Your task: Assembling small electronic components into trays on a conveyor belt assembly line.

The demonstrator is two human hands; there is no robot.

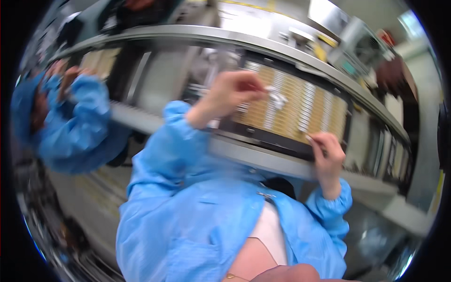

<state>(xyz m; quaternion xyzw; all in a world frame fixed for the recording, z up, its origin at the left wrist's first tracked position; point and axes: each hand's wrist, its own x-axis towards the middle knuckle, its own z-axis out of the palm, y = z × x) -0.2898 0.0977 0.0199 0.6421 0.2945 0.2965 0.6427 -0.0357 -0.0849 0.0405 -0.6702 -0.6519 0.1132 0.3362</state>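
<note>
In front of me lies a black tray (263,133) filled with rows of small gold and silver parts (293,101). My left hand (233,94) is over its left part, thumb and fingers closed in a pinch. Small white pieces (278,100) show right at those fingertips, above the rows; blur hides whether the fingers grip them. At the tray's near right edge is my right hand (329,152), its thumb and index finger pinched together. A tiny pale tip (308,137) shows at its fingertips, too small to name.
The tray sits on a conveyor line with a metal front rail (286,160) and far rail (202,31). A co-worker in a blue smock (75,122) works at the left. Beyond the far rail stands a grey-green machine (359,47). Several upright panels (390,155) stand at the right.
</note>
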